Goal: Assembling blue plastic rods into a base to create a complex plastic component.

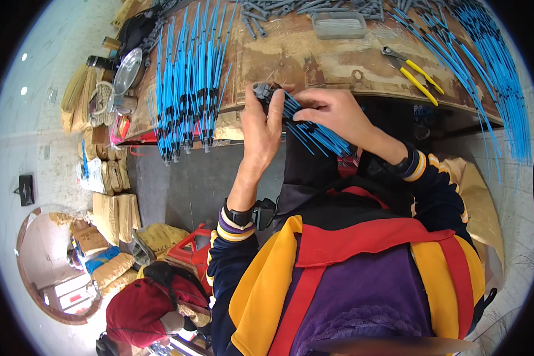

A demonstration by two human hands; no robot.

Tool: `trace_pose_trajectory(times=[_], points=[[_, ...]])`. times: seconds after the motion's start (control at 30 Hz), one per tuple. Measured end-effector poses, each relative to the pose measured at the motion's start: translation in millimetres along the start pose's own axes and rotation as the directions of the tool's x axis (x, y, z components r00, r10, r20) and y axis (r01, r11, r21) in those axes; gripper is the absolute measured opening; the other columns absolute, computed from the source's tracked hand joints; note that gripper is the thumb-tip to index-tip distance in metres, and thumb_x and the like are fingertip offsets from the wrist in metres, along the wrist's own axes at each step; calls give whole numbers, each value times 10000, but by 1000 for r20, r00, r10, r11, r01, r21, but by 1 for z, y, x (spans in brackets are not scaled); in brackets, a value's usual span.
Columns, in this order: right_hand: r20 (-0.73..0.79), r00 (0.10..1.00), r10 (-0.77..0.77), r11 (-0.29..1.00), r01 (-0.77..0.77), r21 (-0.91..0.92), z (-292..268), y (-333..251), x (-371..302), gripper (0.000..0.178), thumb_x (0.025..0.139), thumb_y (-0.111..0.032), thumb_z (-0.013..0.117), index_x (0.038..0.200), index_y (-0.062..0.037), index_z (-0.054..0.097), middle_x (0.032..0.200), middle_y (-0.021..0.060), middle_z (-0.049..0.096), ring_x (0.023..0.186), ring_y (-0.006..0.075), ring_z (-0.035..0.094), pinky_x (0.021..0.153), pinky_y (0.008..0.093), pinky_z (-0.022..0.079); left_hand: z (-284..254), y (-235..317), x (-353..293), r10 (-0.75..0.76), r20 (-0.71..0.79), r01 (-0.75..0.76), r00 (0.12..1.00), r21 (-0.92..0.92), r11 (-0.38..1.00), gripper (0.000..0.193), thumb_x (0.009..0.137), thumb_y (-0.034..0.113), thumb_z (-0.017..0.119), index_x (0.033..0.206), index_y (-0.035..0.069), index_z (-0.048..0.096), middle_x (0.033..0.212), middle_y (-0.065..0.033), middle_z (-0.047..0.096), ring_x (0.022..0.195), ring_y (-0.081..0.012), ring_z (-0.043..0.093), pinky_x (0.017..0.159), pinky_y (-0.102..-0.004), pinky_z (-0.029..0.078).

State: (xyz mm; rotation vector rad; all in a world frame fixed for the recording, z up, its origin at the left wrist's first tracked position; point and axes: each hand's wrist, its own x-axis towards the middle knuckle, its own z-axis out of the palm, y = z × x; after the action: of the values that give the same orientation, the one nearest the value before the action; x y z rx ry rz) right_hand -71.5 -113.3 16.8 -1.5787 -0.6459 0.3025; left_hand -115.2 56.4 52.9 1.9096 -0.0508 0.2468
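A row of blue rods (187, 89) lies on the brown surface (314, 56). The left hand (261, 127) grips a bunch (311, 133) of blue rods by its grey end, just off the surface's edge. The right hand (332, 110) pinches one rod. Yellow pliers (415, 74) lie farther right.

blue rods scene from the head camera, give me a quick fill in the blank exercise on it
1. The left hand and the right hand hold a bundle of thin rods whose colour is ____.
2. The pliers lying on the wooden bench have handles coloured ____.
3. The shallow tray at the far side of the bench is coloured ____.
4. A row of finished blue rod assemblies lies on the bench to the person's ____.

Missing words: blue; yellow; grey; left
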Motion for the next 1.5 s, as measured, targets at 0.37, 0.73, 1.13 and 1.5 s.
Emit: trace_pose_trajectory(times=[0.37, 0.73, 1.13, 1.5], points=[[-150, 936, -318, 930, 277, -241, -3, 9, -6, 172, 858, -78, 672, 1008, 5, 681, 894, 165, 695, 787, 288, 691, 684, 320, 538, -3, -2, 2, 64, 252, -15, 966, -194, 981, 286, 918, -5, 600, 1155, 4, 439, 1158, -128, 610, 1033, -152, 574, 913, -287, 466], [-198, 897, -396, 865, 291, -409, 13, 4, -13, 167, 864, -58, 657, 1016, 13, 663, 883, 175, 681, 776, 317, 679, 666, 334, 536, -6, 3, 12, 25, 327, 91, 945, -333, 938, 258, 914, -9, 601, 1116, -9, 440, 1123, -139, 614, 1041, -154, 581, 911, -290, 468], [-121, 904, -411, 748, 258, -611, 9, -16, -22, 133, 845, -114, 686, 917, -9, 646, 778, 149, 631, 690, 315, 641, 599, 350, 518, 22, 1, -2, 60, -53, -73, 997, -300, 951, 77, 890, -13, 590, 939, -1, 532, 843, -92, 693, 833, -140, 638, 783, -269, 497], [-268, 847, -459, 99, -251, -963, -155, 16, -67, 332, 820, -297, 712, 1018, -49, 614, 973, 122, 577, 973, 310, 555, 800, 433, 460, -8, 0, 35, 128, 251, -62, 959, -256, 965, 62, 910, 51, 579, 930, 18, 530, 891, -114, 715, 838, -139, 637, 779, -268, 465]])
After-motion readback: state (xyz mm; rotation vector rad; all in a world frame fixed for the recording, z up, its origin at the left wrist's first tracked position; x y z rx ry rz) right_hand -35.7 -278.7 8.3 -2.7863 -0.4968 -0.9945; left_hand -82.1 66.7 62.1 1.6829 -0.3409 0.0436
